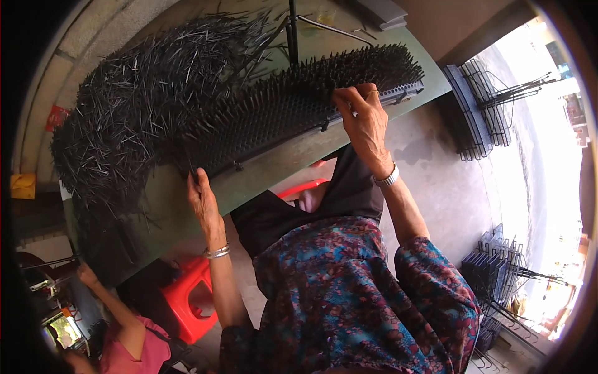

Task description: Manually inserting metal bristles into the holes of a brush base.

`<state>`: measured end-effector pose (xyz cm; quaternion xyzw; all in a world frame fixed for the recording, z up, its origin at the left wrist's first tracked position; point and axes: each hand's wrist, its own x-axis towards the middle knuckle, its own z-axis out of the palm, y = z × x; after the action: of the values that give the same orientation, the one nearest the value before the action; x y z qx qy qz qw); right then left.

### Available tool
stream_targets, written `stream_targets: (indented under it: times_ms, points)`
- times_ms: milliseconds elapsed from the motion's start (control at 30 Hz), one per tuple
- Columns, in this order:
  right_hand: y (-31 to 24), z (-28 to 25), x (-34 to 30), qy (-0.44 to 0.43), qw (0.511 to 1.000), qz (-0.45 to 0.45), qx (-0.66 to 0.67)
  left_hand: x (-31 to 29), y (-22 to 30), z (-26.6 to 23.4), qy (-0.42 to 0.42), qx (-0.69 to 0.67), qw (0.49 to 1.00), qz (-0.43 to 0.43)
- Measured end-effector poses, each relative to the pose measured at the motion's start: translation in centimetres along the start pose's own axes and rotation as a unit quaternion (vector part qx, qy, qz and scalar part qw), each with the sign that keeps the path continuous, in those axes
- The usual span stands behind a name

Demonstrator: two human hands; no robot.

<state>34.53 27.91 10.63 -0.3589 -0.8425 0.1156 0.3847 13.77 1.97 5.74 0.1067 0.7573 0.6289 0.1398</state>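
A long black board (pixel 274 132) full of small holes lies slantwise on the table. Thin black pieces stand upright in dense rows along its far side and right end. My left hand (pixel 204 198) is at the board's near left corner, fingers drawn together; what they hold is hidden. Over the board's right half, my right hand (pixel 362 118) has thumb and fingers bent into a pinch against the rows. Whatever sits in that pinch is too small to tell. Beyond the board spreads a big heap of loose thin black strips (pixel 146 93).
The green tabletop (pixel 171 234) carries a black metal stand (pixel 293 34) behind the board. A red stool (pixel 190 299) and a co-worker in a pink shirt (pixel 134 349) are at lower left. Dark racks with wire handles (pixel 492 262) stand on the floor at right.
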Motion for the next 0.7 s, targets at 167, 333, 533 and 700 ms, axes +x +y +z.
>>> stream_targets:
  times_ms: [167, 333, 533, 700]
  points:
    - [-0.4, 0.0, -3.1, -0.126, 0.872, 0.317, 0.352, 1.4, 0.1, -0.7, -0.030, -0.010, 0.994, -0.109]
    - [0.0, 2.2, -4.7, -0.137, 0.749, 0.417, 0.496, 1.5, -0.6, -1.1, -0.039, -0.019, 0.992, -0.115]
    - [1.8, 3.9, -4.7, -0.067, 0.749, 0.408, 0.518, 1.5, -0.3, -0.5, -0.012, -0.015, 0.995, -0.100]
    - [1.6, 3.9, -4.3, -0.049, 0.731, 0.406, 0.546, 1.6, -0.9, -1.2, -0.007, -0.043, 0.994, -0.099]
